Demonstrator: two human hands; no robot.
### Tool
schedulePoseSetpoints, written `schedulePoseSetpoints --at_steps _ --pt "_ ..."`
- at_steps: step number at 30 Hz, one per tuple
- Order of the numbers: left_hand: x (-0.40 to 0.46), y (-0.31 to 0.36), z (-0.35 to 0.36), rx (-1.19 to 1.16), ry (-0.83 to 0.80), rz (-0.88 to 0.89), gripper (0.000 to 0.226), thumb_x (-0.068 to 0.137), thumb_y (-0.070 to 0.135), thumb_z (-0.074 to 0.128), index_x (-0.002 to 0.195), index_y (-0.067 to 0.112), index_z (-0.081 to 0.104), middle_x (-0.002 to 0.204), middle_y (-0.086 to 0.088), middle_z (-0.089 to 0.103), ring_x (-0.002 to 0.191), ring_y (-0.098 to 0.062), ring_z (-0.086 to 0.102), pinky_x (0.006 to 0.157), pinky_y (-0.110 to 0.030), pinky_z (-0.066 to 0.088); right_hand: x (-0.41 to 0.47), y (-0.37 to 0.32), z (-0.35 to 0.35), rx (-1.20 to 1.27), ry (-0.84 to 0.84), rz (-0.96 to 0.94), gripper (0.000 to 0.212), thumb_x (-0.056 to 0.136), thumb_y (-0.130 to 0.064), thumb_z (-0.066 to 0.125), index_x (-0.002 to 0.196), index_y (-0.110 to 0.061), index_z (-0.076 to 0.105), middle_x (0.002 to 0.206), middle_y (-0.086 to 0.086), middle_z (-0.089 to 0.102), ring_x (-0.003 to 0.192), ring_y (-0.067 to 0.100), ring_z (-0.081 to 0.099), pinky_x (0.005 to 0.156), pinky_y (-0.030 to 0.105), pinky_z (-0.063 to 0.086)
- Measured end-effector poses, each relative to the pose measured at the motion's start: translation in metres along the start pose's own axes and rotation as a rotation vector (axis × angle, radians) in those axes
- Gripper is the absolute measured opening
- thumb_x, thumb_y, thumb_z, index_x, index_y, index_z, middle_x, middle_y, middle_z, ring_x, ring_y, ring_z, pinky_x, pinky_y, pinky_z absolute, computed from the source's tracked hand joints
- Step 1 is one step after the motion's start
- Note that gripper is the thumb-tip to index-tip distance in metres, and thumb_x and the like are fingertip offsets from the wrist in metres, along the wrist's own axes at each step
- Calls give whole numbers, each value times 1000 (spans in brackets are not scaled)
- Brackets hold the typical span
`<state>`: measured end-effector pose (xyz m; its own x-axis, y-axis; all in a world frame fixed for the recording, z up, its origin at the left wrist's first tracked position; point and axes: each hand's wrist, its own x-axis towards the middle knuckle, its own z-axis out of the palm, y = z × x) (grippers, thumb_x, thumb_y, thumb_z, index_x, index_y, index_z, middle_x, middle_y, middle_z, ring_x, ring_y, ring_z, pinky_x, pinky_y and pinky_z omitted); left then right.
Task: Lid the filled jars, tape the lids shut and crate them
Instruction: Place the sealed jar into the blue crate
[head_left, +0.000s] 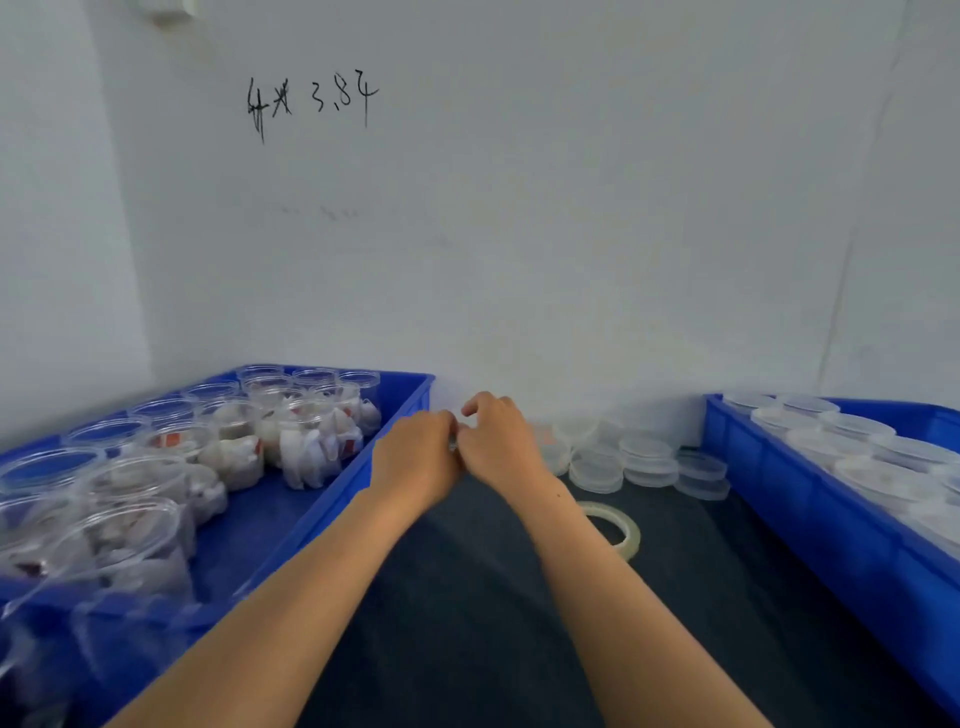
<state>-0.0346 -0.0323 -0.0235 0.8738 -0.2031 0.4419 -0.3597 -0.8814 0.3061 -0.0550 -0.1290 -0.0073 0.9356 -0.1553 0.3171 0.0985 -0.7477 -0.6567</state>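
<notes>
Dark mat (467, 597): tape roll (615, 527) (rt), lids (647, 460)

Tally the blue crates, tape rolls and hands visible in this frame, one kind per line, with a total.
Blue crates: 2, the left crate and the right crate
Tape rolls: 1, the tape roll
Hands: 2, the left hand and the right hand
Total: 5

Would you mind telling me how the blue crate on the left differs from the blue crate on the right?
The left crate holds open jars without lids, several filled with white and red contents; the right crate holds jars already lidded. The left crate shows bare floor; the right crate looks packed where visible. Both are blue plastic and sit on the dark surface.
</notes>
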Motion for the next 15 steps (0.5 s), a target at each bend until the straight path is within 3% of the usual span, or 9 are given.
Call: schedulePoseSetpoints --at_steps 3,8,10,13,15 --pt "7 -45 -11 67 -46 -68 20 92 24 49 105 20 64 112 -6 64 108 -28 56 79 -35 43 14 -18 34 17 -97 -40 31 92 -15 52 121 -5 55 126 14 52 114 32 52 94 38 43" --pt "25 -120 -32 95 -124 -170 14 90 18 51 92 23 64 105 -8 69 91 -24 63 69 -29 43 35 -45 78 52 -181 -111 28 90 -3 48 114 5 58 113 21 62 102 36 59 85 46 50" --pt "36 -146 -34 73 -173 -229 21 92 15 51 111 16 61 116 -11 66 99 -25 62 78 -31 46 45 -54 92 54 -206 -124 28 88 -1 47 112 9 59 111 24 63 101 39 60 86 49 50" --pt "53 -180 -25 32 -211 -282 48 94 17 52 141 18 42 132 -13 58 112 -28 57 78 -31 39 66 -63 113 12 -241 -134 30 89 -4 46 114 6 60 116 22 62 108 38 56 100 52 42" --pt "64 -196 -16 12 -239 -307 64 91 14 54 149 24 29 134 -13 57 110 -27 58 75 -28 37 84 -68 125 -72 -275 -133 33 92 -7 42 121 -3 59 126 19 59 122 36 48 114 53 23"
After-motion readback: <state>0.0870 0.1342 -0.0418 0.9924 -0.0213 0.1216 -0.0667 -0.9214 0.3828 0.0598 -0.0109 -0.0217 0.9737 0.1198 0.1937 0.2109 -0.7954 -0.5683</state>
